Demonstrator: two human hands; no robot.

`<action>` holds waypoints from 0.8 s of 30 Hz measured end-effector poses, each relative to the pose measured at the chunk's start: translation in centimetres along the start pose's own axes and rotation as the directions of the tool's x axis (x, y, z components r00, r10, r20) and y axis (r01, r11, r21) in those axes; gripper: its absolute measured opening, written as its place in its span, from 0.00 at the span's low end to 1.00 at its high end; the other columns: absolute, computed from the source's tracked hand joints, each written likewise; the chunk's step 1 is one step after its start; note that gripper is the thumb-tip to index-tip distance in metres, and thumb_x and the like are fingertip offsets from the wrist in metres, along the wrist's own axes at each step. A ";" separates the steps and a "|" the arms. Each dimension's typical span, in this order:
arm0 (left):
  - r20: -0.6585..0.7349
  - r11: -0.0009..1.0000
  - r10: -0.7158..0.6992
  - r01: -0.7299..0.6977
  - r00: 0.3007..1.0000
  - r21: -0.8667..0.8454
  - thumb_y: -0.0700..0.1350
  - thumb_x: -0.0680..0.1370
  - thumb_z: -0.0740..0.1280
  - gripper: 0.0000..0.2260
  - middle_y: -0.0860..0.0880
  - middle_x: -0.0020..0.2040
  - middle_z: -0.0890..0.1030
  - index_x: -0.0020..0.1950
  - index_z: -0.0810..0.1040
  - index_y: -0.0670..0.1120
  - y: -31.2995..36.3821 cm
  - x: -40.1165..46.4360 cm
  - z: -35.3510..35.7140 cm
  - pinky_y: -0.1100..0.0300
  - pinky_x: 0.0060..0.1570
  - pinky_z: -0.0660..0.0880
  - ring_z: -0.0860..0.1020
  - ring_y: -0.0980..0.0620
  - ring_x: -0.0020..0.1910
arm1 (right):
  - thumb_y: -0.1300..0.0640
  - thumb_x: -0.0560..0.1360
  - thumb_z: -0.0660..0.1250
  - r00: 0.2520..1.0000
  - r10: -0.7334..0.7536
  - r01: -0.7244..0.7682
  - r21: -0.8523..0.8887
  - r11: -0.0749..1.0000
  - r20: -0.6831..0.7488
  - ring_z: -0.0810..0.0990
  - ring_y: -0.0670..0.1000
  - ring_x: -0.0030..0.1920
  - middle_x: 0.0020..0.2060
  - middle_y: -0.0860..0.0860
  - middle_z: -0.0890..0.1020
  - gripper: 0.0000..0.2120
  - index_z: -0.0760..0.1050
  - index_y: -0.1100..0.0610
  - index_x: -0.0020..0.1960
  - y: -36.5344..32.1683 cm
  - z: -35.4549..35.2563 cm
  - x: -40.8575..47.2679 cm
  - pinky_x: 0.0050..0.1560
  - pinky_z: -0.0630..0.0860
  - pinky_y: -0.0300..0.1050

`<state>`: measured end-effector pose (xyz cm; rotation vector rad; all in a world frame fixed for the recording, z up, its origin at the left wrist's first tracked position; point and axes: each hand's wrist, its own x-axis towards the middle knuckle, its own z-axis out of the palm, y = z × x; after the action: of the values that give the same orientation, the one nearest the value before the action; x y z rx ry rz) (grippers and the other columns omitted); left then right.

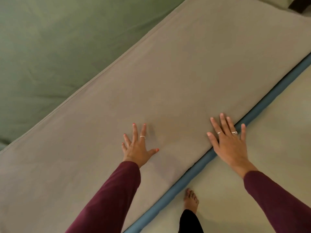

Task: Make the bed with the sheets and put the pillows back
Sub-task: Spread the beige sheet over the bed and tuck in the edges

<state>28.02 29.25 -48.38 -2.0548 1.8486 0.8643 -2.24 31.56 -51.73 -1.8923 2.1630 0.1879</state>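
A grey-brown sheet (168, 81) lies flat as a wide band across the bed, running from lower left to upper right. Beyond its far hem the green bed cover (58, 44) shows. My left hand (138, 147) lies flat on the grey-brown sheet with fingers spread. My right hand (228, 140) is spread too, over the sheet's near edge where it meets the blue mattress border (262, 106). Neither hand holds anything. No pillows are in view.
A pale floor (277, 148) runs along the near side of the bed at the right. My bare foot (191, 200) stands on it close to the blue border. A dark piece of furniture (301, 4) shows at the top right corner.
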 end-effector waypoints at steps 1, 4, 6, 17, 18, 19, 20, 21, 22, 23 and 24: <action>-0.012 1.000 0.024 -0.024 1.000 0.002 0.64 0.72 0.65 0.45 0.52 0.76 0.31 0.75 0.34 0.60 1.7 0.7 -0.2 0.37 0.71 0.48 0.40 0.34 0.75 | 0.35 0.78 0.36 1.000 -0.003 0.003 0.025 1.000 -0.024 0.40 0.47 0.77 0.78 0.46 0.43 0.30 0.43 0.42 0.78 -0.3 -0.2 0.4 0.73 0.33 0.59; 0.005 0.992 0.103 -0.103 0.995 0.074 0.65 0.72 0.65 0.46 0.55 0.75 0.30 0.75 0.33 0.60 5.2 2.0 -0.5 0.37 0.70 0.47 0.38 0.37 0.75 | 0.37 0.79 0.39 0.995 -0.045 0.052 0.078 0.996 -0.092 0.45 0.49 0.77 0.78 0.48 0.47 0.30 0.47 0.46 0.78 -2.9 -0.4 2.1 0.73 0.35 0.59; 0.056 0.985 0.118 -0.124 0.991 0.116 0.66 0.71 0.65 0.47 0.56 0.75 0.30 0.75 0.33 0.60 6.3 2.6 -0.2 0.36 0.70 0.47 0.37 0.38 0.75 | 0.37 0.79 0.41 0.987 -0.111 0.122 0.087 0.989 -0.118 0.48 0.50 0.77 0.78 0.48 0.50 0.30 0.50 0.47 0.78 -5.2 0.0 3.0 0.73 0.38 0.60; 0.172 0.985 0.060 -0.086 0.983 0.152 0.70 0.69 0.63 0.47 0.57 0.74 0.29 0.73 0.31 0.61 6.2 2.3 1.9 0.38 0.69 0.55 0.37 0.41 0.75 | 0.44 0.82 0.51 0.942 -0.259 0.278 0.062 0.959 -0.211 0.58 0.51 0.76 0.77 0.50 0.59 0.25 0.58 0.49 0.77 -0.4 3.0 1.1 0.75 0.54 0.55; 0.182 0.984 0.050 -0.079 0.982 0.160 0.69 0.69 0.63 0.48 0.56 0.75 0.30 0.74 0.31 0.61 6.4 2.3 1.8 0.38 0.69 0.56 0.37 0.41 0.75 | 0.45 0.82 0.50 0.937 -0.280 0.298 0.059 0.953 -0.208 0.57 0.50 0.76 0.77 0.50 0.57 0.25 0.56 0.50 0.78 0.2 3.2 0.3 0.75 0.53 0.54; 0.186 0.983 0.039 -0.071 0.982 0.168 0.69 0.70 0.64 0.48 0.55 0.75 0.30 0.74 0.31 0.61 6.6 2.3 1.6 0.38 0.69 0.56 0.38 0.40 0.76 | 0.45 0.83 0.50 0.934 -0.298 0.314 0.053 0.948 -0.198 0.56 0.50 0.77 0.77 0.50 0.56 0.25 0.55 0.50 0.78 0.9 3.3 -0.4 0.75 0.53 0.53; 0.185 0.981 0.028 -0.063 0.982 0.183 0.69 0.70 0.64 0.48 0.54 0.75 0.31 0.74 0.32 0.60 6.9 2.2 1.5 0.38 0.69 0.56 0.39 0.39 0.76 | 0.46 0.83 0.49 0.931 -0.310 0.324 0.046 0.945 -0.191 0.55 0.49 0.77 0.77 0.50 0.55 0.25 0.54 0.51 0.78 1.5 3.4 -1.1 0.75 0.54 0.52; 0.182 0.977 0.016 -0.054 0.983 0.205 0.68 0.70 0.64 0.48 0.53 0.76 0.32 0.75 0.32 0.58 7.3 2.1 1.4 0.38 0.69 0.56 0.40 0.39 0.76 | 0.46 0.83 0.49 0.927 -0.321 0.334 0.040 0.942 -0.192 0.55 0.49 0.77 0.77 0.50 0.56 0.25 0.55 0.52 0.78 2.0 3.4 -1.7 0.75 0.55 0.52; 0.177 0.972 0.002 -0.044 0.984 0.230 0.69 0.70 0.63 0.48 0.51 0.76 0.32 0.75 0.32 0.56 7.8 2.0 1.3 0.37 0.70 0.55 0.41 0.37 0.76 | 0.47 0.83 0.50 0.921 -0.331 0.345 0.038 0.938 -0.204 0.57 0.48 0.76 0.77 0.50 0.57 0.25 0.56 0.53 0.78 2.5 3.4 -2.1 0.74 0.57 0.52; 0.171 0.969 -0.011 -0.032 0.985 0.247 0.70 0.70 0.62 0.49 0.50 0.76 0.33 0.76 0.33 0.54 8.3 1.9 1.3 0.37 0.70 0.54 0.42 0.36 0.75 | 0.48 0.83 0.50 0.914 -0.340 0.357 0.040 0.933 -0.219 0.58 0.48 0.76 0.76 0.50 0.59 0.24 0.59 0.54 0.77 2.9 3.3 -2.4 0.74 0.58 0.52; 0.163 0.970 -0.023 -0.017 0.986 0.244 0.72 0.69 0.61 0.50 0.49 0.76 0.33 0.76 0.33 0.53 8.8 1.7 1.4 0.36 0.71 0.52 0.42 0.35 0.75 | 0.49 0.83 0.51 0.906 -0.351 0.370 0.042 0.928 -0.235 0.61 0.48 0.75 0.75 0.51 0.62 0.23 0.61 0.54 0.76 3.2 3.2 -2.6 0.73 0.60 0.53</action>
<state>19.16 27.12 -48.67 -1.7812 1.7650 0.7385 -4.73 35.36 -54.28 -2.3126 1.8613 -0.1972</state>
